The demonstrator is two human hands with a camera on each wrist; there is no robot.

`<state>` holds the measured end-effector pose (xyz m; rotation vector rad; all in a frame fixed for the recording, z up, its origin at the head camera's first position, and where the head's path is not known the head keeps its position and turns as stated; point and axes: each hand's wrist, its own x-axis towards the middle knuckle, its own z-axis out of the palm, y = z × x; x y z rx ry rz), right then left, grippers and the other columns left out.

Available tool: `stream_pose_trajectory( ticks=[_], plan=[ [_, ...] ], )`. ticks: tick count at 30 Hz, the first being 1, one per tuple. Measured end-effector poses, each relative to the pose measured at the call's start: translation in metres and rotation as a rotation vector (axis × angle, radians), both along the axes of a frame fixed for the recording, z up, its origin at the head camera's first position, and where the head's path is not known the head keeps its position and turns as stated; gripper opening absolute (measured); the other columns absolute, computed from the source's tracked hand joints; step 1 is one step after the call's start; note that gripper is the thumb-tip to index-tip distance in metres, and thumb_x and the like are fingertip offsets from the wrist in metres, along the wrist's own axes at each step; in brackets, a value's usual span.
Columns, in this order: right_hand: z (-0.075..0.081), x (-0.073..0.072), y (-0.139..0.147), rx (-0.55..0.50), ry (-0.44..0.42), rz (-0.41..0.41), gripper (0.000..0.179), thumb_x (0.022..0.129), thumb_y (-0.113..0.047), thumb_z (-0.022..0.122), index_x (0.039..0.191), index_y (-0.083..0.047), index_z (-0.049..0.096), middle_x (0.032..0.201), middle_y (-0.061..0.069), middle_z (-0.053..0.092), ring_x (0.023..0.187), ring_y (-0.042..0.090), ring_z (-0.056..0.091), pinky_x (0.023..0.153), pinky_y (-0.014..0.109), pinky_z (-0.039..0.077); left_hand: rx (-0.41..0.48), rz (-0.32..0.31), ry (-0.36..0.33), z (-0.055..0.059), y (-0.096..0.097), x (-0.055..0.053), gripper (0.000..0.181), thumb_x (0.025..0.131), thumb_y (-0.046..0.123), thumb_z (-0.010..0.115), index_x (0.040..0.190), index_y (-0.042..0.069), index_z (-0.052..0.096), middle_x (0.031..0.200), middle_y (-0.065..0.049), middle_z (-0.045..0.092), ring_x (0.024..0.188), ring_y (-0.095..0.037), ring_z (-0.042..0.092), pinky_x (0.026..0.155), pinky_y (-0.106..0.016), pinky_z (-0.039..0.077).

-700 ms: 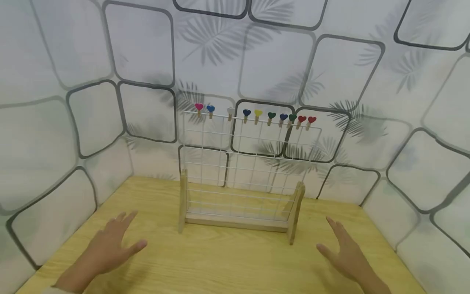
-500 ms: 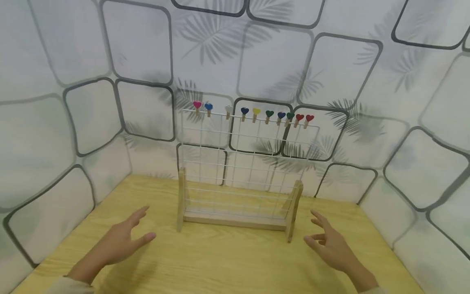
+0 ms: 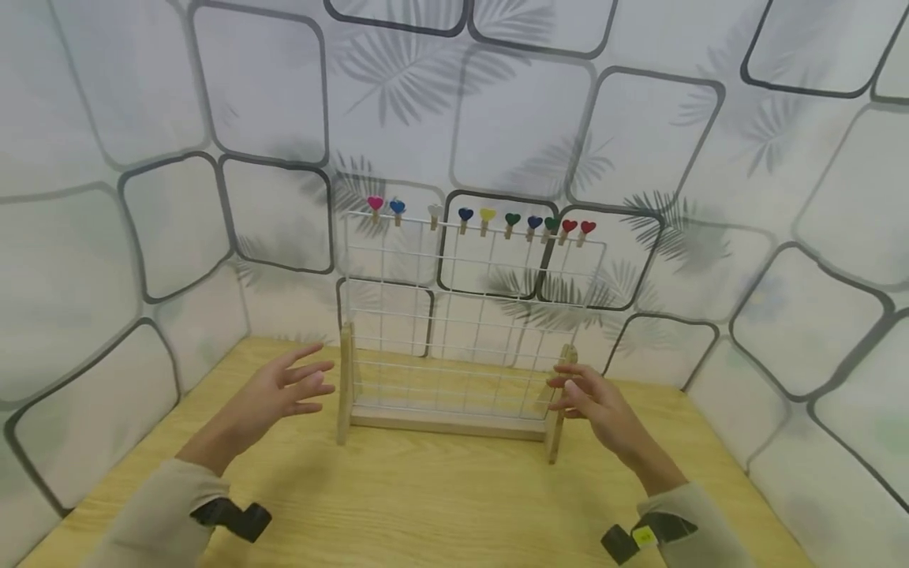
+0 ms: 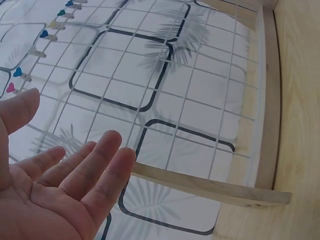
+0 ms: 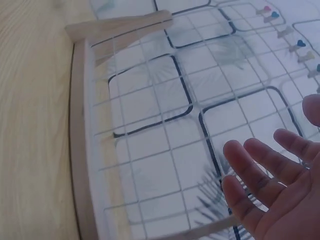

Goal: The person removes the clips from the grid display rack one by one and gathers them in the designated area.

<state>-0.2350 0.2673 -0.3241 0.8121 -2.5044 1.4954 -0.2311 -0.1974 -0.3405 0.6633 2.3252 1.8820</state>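
A white wire grid rack stands upright on a wooden base [image 3: 447, 424], held between two wooden side posts. Small clothespins topped with hearts, such as the yellow one [image 3: 487, 215], are clipped along its top wire. My left hand [image 3: 266, 398] is raised just left of the left post [image 3: 346, 386], fingers spread and holding nothing. On the other side, my right hand [image 3: 600, 406] overlaps the right post in the head view, its fingers loosely bent. Both palms face the grid in the wrist views, where the left hand [image 4: 65, 195] and right hand [image 5: 280, 185] hold nothing.
The rack stands on a yellowish wood-grain table [image 3: 426, 497]. Patterned walls [image 3: 525, 118] with dark rounded outlines and leaf prints rise behind and at both sides. Black straps with small devices, such as the left one [image 3: 230, 517], sit on both sleeved forearms.
Both hands have moved forward and inward toward the rack's two sides, bringing the sleeves and wrist straps into the head view. The head view has shifted slightly; the rack and clothespins stay put.
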Motion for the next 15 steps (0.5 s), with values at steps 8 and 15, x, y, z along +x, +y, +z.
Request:
stream_pose_trajectory(
  ticks=[8, 15],
  plan=[
    [0.027, -0.026, -0.037, -0.042, -0.022, 0.068, 0.038, 0.107, -0.018, 0.039, 0.135, 0.006, 0.043, 0.125, 0.029, 0.056, 0.098, 0.03, 0.066, 0.083, 0.037, 0.052, 0.057, 0.008, -0.016, 0.016, 0.007, -0.022, 0.073, 0.105, 0.03, 0.045, 0.156, 0.013, -0.004, 0.157, -0.026, 0.012, 0.128, -0.048, 0.04, 0.09, -0.041, 0.05],
    [0.049, -0.035, -0.066, -0.054, -0.033, 0.113, 0.039, 0.106, -0.022, 0.04, 0.137, 0.002, 0.044, 0.128, 0.026, 0.056, 0.1, 0.032, 0.064, 0.087, 0.044, 0.051, 0.141, 0.049, -0.024, 0.029, 0.018, -0.033, 0.072, 0.105, 0.028, 0.044, 0.156, 0.011, -0.003, 0.158, -0.025, 0.01, 0.128, -0.044, 0.043, 0.09, -0.036, 0.05]
  ],
)
